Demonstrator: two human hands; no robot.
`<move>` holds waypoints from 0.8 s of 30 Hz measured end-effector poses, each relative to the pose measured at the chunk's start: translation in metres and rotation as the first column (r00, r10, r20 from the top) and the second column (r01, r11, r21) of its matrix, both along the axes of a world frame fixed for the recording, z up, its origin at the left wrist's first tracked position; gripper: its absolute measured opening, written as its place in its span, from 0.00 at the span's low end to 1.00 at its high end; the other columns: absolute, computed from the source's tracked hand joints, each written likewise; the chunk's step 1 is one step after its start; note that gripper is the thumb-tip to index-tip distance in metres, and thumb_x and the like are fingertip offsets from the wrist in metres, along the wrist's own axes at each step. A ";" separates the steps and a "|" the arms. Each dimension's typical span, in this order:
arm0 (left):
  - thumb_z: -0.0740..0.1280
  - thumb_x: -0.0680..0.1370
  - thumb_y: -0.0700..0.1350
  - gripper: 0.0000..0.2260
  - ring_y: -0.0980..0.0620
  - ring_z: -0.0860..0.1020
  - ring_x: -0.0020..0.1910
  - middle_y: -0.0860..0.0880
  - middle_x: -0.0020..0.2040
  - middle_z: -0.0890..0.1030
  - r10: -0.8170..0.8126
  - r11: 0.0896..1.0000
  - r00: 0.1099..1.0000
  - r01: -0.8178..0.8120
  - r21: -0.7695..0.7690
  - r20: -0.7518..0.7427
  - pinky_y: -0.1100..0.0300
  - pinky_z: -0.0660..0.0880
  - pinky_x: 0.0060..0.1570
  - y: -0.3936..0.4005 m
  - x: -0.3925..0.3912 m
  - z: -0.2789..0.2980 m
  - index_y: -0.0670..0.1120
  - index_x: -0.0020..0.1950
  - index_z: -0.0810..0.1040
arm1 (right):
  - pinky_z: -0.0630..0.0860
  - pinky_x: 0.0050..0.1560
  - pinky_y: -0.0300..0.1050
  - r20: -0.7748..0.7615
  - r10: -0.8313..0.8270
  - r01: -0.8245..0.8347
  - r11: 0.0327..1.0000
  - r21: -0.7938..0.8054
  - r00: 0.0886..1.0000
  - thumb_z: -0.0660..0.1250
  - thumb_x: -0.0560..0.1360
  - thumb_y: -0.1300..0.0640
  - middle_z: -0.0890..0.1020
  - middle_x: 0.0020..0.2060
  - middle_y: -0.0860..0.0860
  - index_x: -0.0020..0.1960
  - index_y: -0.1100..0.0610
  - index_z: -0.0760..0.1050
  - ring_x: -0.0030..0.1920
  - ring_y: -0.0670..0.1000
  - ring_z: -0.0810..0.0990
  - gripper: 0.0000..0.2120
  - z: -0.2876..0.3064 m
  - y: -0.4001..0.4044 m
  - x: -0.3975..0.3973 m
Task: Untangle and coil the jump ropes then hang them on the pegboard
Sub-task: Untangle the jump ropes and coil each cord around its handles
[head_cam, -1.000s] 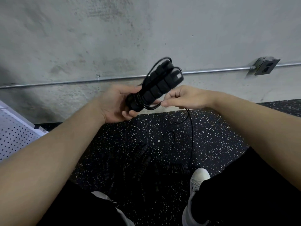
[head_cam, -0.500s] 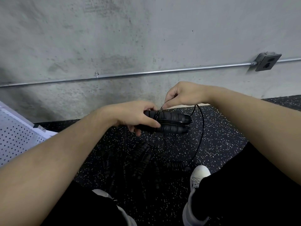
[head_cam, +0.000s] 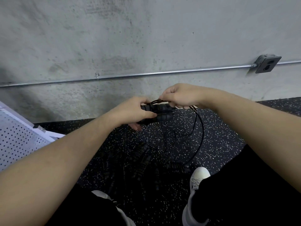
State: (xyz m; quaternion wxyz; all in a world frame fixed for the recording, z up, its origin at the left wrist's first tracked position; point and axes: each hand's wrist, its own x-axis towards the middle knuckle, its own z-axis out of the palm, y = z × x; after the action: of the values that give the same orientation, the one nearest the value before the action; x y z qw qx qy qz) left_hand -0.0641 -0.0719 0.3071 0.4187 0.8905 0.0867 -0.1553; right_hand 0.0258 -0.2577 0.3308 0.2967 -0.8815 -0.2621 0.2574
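My left hand grips the two black handles of a jump rope, held side by side and lying roughly level. My right hand pinches the thin black cord above the handles' right end. From there the cord drops in a long loop toward the floor. Below my hands, several other black jump ropes lie in a tangled heap on the speckled black floor. The white pegboard shows at the left edge, lying tilted against the floor.
A concrete wall stands close ahead, with a metal conduit running along it to an outlet box at the right. My two white shoes and black trouser legs frame the heap from below.
The handles have come down from a raised, tilted hold to a level one. My right hand has lifted the cord over the handles' right end, and the loop hangs wider.
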 end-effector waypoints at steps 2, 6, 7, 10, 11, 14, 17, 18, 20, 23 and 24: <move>0.74 0.78 0.49 0.12 0.44 0.86 0.35 0.49 0.49 0.80 0.035 0.999 0.999 -0.035 0.020 0.015 0.48 0.85 0.40 -0.002 0.001 -0.005 0.57 0.58 0.76 | 0.66 0.25 0.39 -0.004 -0.003 0.002 0.998 -0.064 1.000 0.59 0.84 0.47 0.74 0.30 0.50 0.45 0.55 0.79 0.25 0.47 0.68 0.17 0.002 0.001 -0.004; 0.72 0.79 0.50 0.10 0.47 0.86 0.37 0.50 0.50 0.82 0.113 0.993 0.990 -0.115 0.016 0.089 0.48 0.85 0.42 -0.004 0.007 -0.007 0.55 0.58 0.76 | 0.64 0.25 0.38 0.015 -0.002 0.002 1.000 -0.025 1.000 0.57 0.85 0.47 0.72 0.26 0.47 0.42 0.53 0.77 0.22 0.45 0.67 0.18 0.004 0.006 -0.012; 0.72 0.79 0.51 0.09 0.47 0.86 0.38 0.50 0.49 0.83 0.138 0.990 0.984 -0.139 -0.001 0.109 0.47 0.85 0.43 -0.004 0.007 -0.006 0.55 0.57 0.76 | 0.64 0.25 0.37 0.029 -0.003 0.003 1.000 0.003 1.000 0.57 0.85 0.47 0.73 0.26 0.47 0.41 0.52 0.76 0.22 0.44 0.67 0.18 0.003 0.008 -0.015; 0.72 0.80 0.50 0.09 0.47 0.86 0.41 0.47 0.49 0.84 0.258 0.951 0.963 -0.239 -0.194 0.078 0.51 0.84 0.38 -0.003 0.007 -0.003 0.52 0.58 0.78 | 0.66 0.26 0.38 -0.005 0.001 -0.001 0.996 0.088 1.000 0.55 0.86 0.48 0.73 0.26 0.46 0.44 0.54 0.73 0.24 0.45 0.68 0.16 -0.003 0.012 -0.023; 0.72 0.80 0.49 0.09 0.45 0.86 0.41 0.45 0.52 0.84 0.305 0.909 0.952 -0.283 -0.306 0.026 0.53 0.83 0.35 -0.003 0.006 -0.002 0.50 0.58 0.78 | 0.67 0.26 0.39 -0.022 0.002 0.000 0.994 0.111 1.000 0.54 0.86 0.49 0.73 0.25 0.45 0.45 0.54 0.73 0.24 0.44 0.68 0.16 -0.003 0.012 -0.025; 0.69 0.81 0.44 0.09 0.44 0.84 0.40 0.39 0.56 0.83 0.390 0.724 0.915 -0.374 -0.580 -0.102 0.60 0.80 0.29 -0.002 0.006 0.005 0.44 0.60 0.77 | 0.66 0.27 0.39 -0.065 0.005 0.007 0.983 0.185 0.998 0.53 0.86 0.51 0.70 0.25 0.44 0.47 0.54 0.73 0.24 0.44 0.67 0.15 -0.002 0.013 -0.030; 0.66 0.82 0.44 0.10 0.49 0.83 0.35 0.42 0.48 0.84 0.367 0.602 0.919 -0.351 -0.717 -0.142 0.64 0.77 0.28 0.001 0.004 0.014 0.41 0.62 0.78 | 0.63 0.27 0.39 -0.099 0.002 0.026 0.960 0.277 0.995 0.53 0.86 0.50 0.68 0.24 0.44 0.46 0.54 0.72 0.25 0.44 0.64 0.15 0.004 0.013 -0.031; 0.66 0.82 0.44 0.09 0.51 0.82 0.34 0.44 0.44 0.84 0.361 0.574 0.921 -0.345 -0.743 -0.149 0.66 0.76 0.28 0.002 0.004 0.016 0.41 0.60 0.78 | 0.63 0.27 0.39 -0.115 0.002 0.032 0.955 0.293 0.993 0.53 0.86 0.49 0.67 0.24 0.43 0.46 0.54 0.72 0.25 0.44 0.64 0.15 0.006 0.011 -0.030; 0.67 0.82 0.44 0.07 0.51 0.81 0.32 0.46 0.38 0.84 0.357 0.525 0.921 -0.337 -0.782 -0.157 0.67 0.74 0.27 0.001 0.001 0.019 0.42 0.57 0.78 | 0.63 0.27 0.38 -0.134 0.013 0.027 0.956 0.291 0.991 0.54 0.86 0.46 0.67 0.24 0.42 0.44 0.53 0.71 0.25 0.44 0.64 0.16 0.007 0.007 -0.029; 0.68 0.81 0.42 0.07 0.51 0.80 0.31 0.46 0.36 0.84 0.368 0.491 0.919 -0.323 -0.809 -0.143 0.68 0.73 0.25 0.000 -0.002 0.019 0.42 0.58 0.75 | 0.64 0.28 0.39 -0.136 0.049 -0.012 0.964 0.265 0.989 0.55 0.85 0.44 0.67 0.24 0.44 0.43 0.52 0.71 0.25 0.44 0.65 0.17 0.005 0.004 -0.032; 0.68 0.80 0.42 0.09 0.51 0.80 0.30 0.46 0.36 0.84 0.383 0.476 0.912 -0.331 -0.815 -0.146 0.68 0.72 0.24 0.000 -0.002 0.018 0.43 0.59 0.74 | 0.64 0.27 0.39 -0.137 0.052 -0.013 0.963 0.271 0.989 0.56 0.85 0.45 0.67 0.24 0.44 0.43 0.52 0.71 0.25 0.44 0.65 0.17 0.005 0.004 -0.033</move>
State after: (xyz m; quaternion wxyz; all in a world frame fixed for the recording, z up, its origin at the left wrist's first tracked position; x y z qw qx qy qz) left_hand -0.0663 -0.0722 0.3249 0.8108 0.5550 0.1752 -0.0617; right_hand -0.0070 -0.2532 0.3358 0.4275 -0.8078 -0.2872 0.2867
